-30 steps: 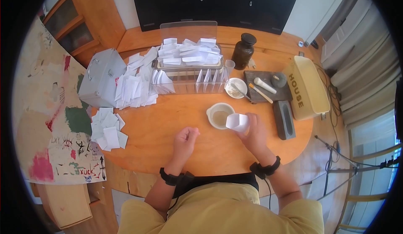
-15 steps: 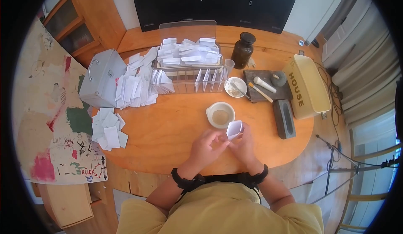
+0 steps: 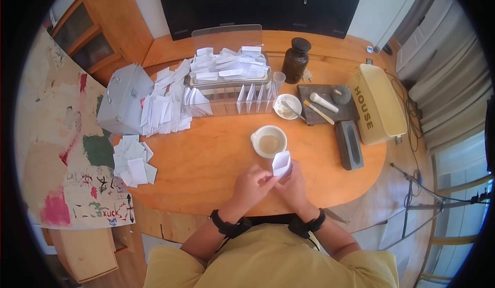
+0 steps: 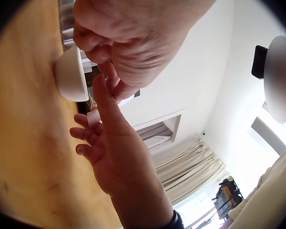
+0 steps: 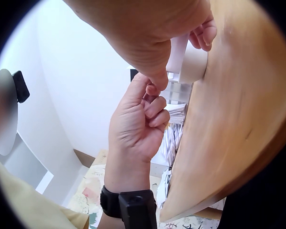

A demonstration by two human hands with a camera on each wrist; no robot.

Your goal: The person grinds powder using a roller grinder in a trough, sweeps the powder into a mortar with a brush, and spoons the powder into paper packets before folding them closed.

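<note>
In the head view a small white paper packet [image 3: 281, 163], its top open, stands up from my right hand [image 3: 293, 185], which holds it by its sides. My left hand [image 3: 252, 187] meets it from the left, thumb and forefinger pinching at its lower edge. The right wrist view shows the left hand's other fingers [image 5: 157, 112] curled, with its fingertips against the right thumb. Just beyond the packet sits a white spouted mortar [image 3: 254, 142] with light brown contents [image 3: 269, 144]. My hands partly hide the packet's bottom.
A white dish [image 3: 281, 113] with a spoon sits farther back. On a dark board [image 3: 309, 93] are a white pestle [image 3: 325, 103], a brush and a round stone. Right stand a stone trough [image 3: 349, 144] and yellow bin [image 3: 379, 105]. Folded papers [image 3: 160, 110] and a metal case [image 3: 124, 102] lie left.
My right hand has drawn the packet from beside the mortar back toward my body and turned it upright. My left hand, earlier apart and curled, has come across to it.
</note>
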